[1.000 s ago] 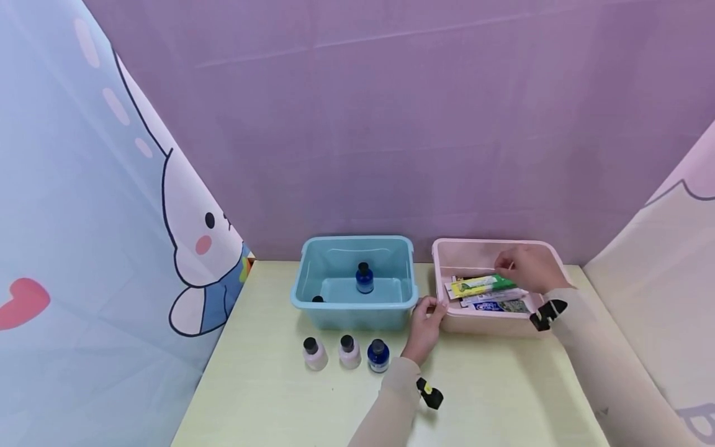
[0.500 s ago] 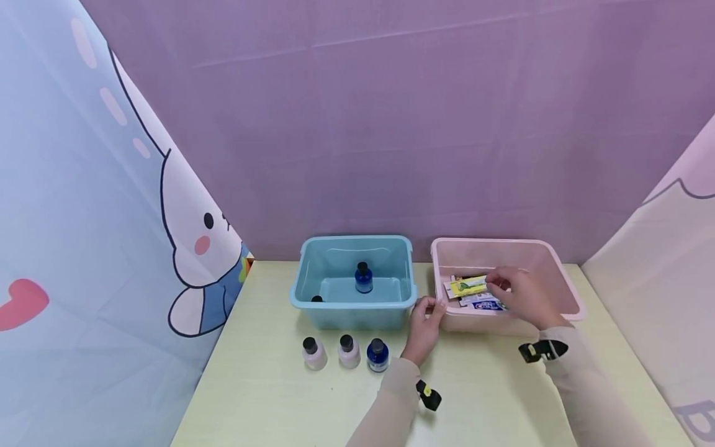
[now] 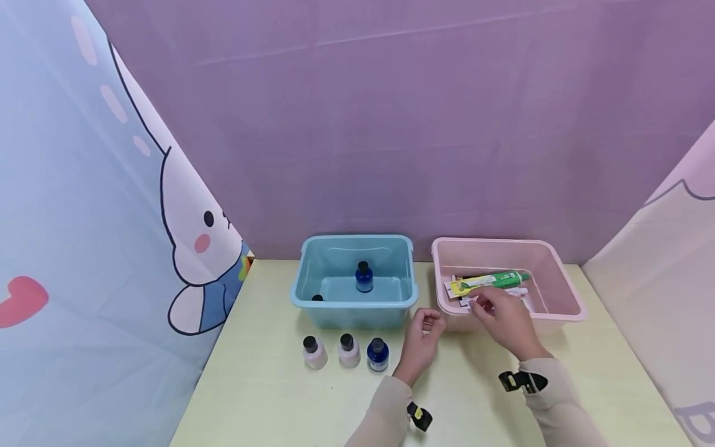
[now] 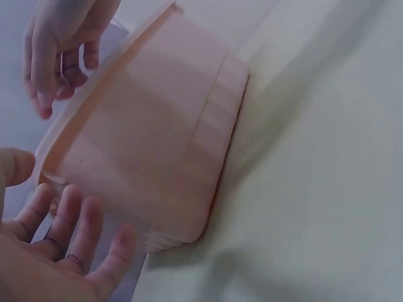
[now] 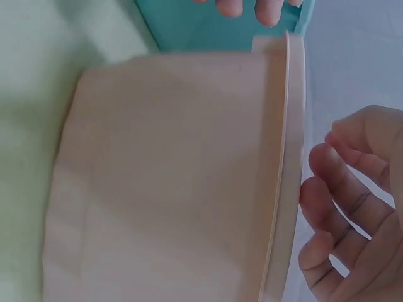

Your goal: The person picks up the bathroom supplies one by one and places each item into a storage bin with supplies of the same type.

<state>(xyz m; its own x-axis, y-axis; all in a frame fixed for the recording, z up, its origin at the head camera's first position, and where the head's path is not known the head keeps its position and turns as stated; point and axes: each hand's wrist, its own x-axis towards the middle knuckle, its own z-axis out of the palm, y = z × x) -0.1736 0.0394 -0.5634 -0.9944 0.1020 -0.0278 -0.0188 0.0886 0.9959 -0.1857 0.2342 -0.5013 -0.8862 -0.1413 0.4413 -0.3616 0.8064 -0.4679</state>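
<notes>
While empty fingers curve loosely, right hand partly hiding tubes, 3 tabletop bottles

A cartoon-printed blue sheet hangs beside a purple cloth.

Purple backdrop (faintly creased) behind a pale yellow table.

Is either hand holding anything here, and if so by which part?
Nothing is held: the left hand is empty beside the pink bin, the right hand empty over its near rim.
</notes>
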